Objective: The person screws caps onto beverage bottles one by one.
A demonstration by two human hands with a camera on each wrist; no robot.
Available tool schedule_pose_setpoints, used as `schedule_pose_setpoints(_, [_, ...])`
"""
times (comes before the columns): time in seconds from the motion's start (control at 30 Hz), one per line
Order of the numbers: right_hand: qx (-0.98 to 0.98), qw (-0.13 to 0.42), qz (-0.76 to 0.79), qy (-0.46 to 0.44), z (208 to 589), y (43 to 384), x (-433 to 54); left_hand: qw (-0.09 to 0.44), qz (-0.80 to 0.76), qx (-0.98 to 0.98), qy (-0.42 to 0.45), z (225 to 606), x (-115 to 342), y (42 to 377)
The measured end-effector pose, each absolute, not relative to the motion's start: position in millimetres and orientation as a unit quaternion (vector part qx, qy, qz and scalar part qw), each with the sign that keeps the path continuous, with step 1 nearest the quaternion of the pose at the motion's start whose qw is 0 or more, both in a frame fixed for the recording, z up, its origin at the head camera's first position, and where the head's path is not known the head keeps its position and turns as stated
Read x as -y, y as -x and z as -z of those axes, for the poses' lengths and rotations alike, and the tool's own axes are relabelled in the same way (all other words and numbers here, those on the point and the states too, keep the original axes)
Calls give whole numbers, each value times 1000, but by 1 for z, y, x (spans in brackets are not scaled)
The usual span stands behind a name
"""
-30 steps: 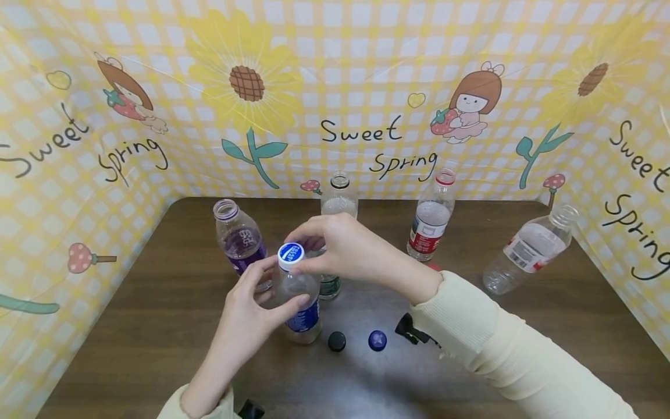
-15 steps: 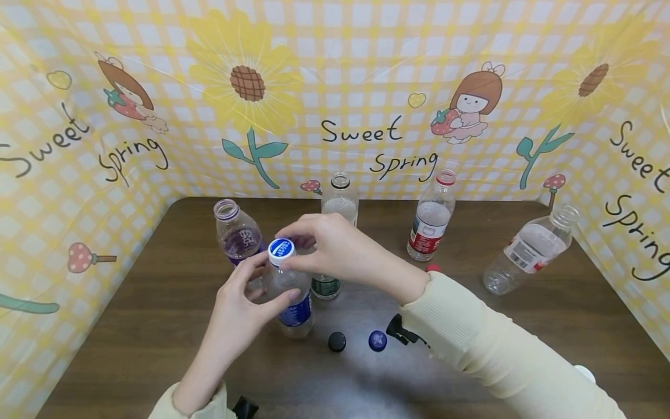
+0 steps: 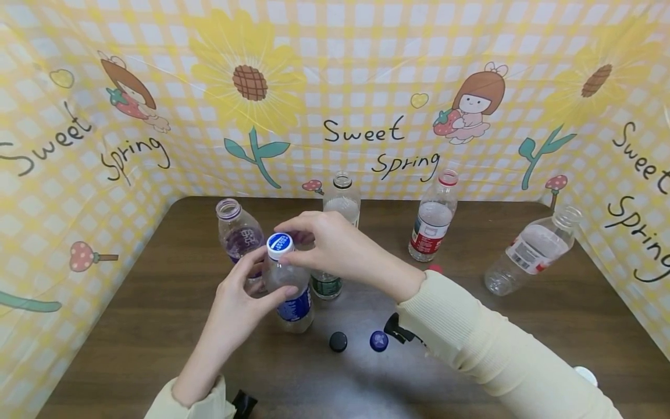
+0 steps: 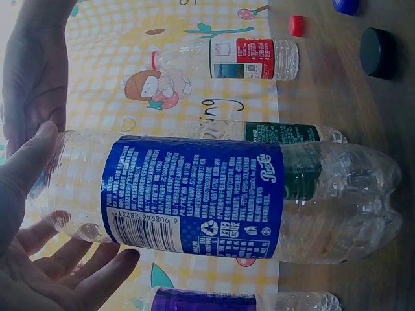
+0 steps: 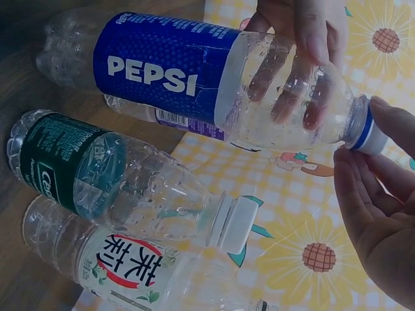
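Note:
My left hand [image 3: 238, 299] grips the shoulder of a clear Pepsi bottle [image 3: 294, 307] with a blue label, thumb on one side and fingers on the other. The bottle stands about upright. On its mouth sits a white cap [image 3: 280, 247] with a blue printed top, and my right hand [image 3: 331, 243] pinches that cap between thumb and fingers, as the right wrist view shows closely. Just behind, partly hidden by the right hand, are a green-labelled bottle [image 5: 65, 165] with a white cap and an uncapped bottle [image 5: 123, 262] with a white-green label. An uncapped purple-labelled bottle [image 3: 242, 238] stands behind the left hand.
A red-labelled bottle [image 3: 429, 233] without cap stands at the back, and another uncapped bottle [image 3: 531, 256] at the right. Loose caps lie on the brown table [image 3: 146, 326]: black [image 3: 338, 341], blue-purple [image 3: 379, 341], red [image 3: 434, 269] and white [image 3: 586, 375]. Patterned cloth walls surround it.
Both hands and the Pepsi bottle have shifted a little left and slightly away. The white loose cap has come out from behind the right sleeve, and more of the red cap shows.

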State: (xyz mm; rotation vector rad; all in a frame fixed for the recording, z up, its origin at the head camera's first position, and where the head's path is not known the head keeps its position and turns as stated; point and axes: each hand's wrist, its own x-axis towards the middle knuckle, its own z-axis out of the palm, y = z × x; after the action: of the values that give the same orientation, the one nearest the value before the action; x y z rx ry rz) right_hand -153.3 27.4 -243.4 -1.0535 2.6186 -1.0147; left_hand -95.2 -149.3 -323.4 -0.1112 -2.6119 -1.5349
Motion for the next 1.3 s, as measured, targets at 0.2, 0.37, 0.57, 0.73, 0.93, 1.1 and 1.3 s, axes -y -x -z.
schedule_pose_setpoints(0.2, [-867, 71, 338, 360, 244, 154, -28, 79, 486, 869, 44, 326, 151, 95])
schedule_pose_setpoints(0.37, [-863, 74, 339, 366, 245, 155, -29, 76, 492, 866, 46, 327, 150, 95])
schedule_pose_setpoints(0.57, [-864, 70, 340, 364, 245, 157, -29, 75, 491, 867, 37, 325, 149, 97])
schedule_pose_setpoints(0.73, [-866, 68, 338, 361, 246, 158, -27, 79, 497, 864, 37, 326, 149, 99])
schedule_pose_setpoints(0.93, [-867, 68, 341, 357, 246, 160, -27, 73, 497, 864, 40, 327, 150, 101])
schedule_pose_setpoints(1.1, [-866, 64, 344, 357, 247, 160, -27, 60, 494, 867, 40, 327, 152, 101])
schedule_pose_setpoints(1.3, [-866, 78, 353, 346, 246, 161, -31, 100, 497, 861, 45, 329, 153, 97])
